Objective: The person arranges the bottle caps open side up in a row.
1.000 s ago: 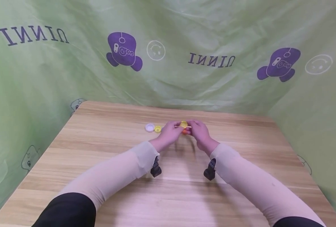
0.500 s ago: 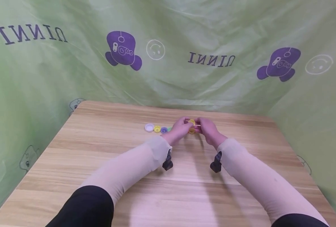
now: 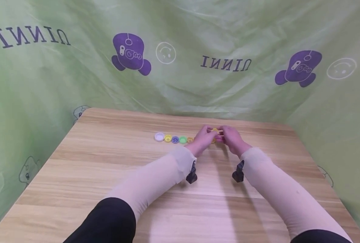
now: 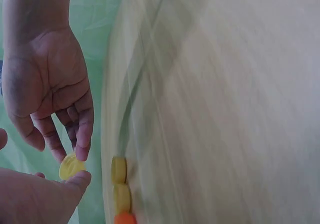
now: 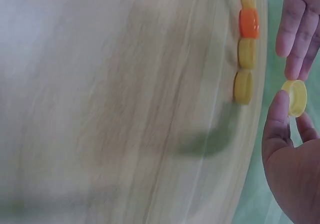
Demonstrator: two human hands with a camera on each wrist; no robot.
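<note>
A yellow bottle cap point(image 5: 298, 97) is held up between both hands. My right hand point(image 3: 232, 139) pinches it between thumb and finger in the right wrist view. My left hand point(image 3: 201, 139) also holds it: its thumb lies over the cap's edge in the left wrist view, while its fingertips touch the opposite side in the right wrist view. Part of the cap point(image 4: 71, 168) is hidden by fingers. Just below the hands, two more yellow caps point(image 5: 243, 87) stand on the table by an orange cap point(image 5: 249, 23).
The row continues left along the wooden table point(image 3: 180, 199): an orange-yellow cap point(image 3: 190, 140), a green cap point(image 3: 183, 140), a blue cap point(image 3: 175, 139), a yellow cap point(image 3: 167, 138) and a white cap point(image 3: 159, 137). Behind the table's far edge hangs a green curtain point(image 3: 180, 91).
Both hands have moved right along the row, with a yellow cap still between them. Blue, green and orange-yellow caps have come into view left of the hands.
</note>
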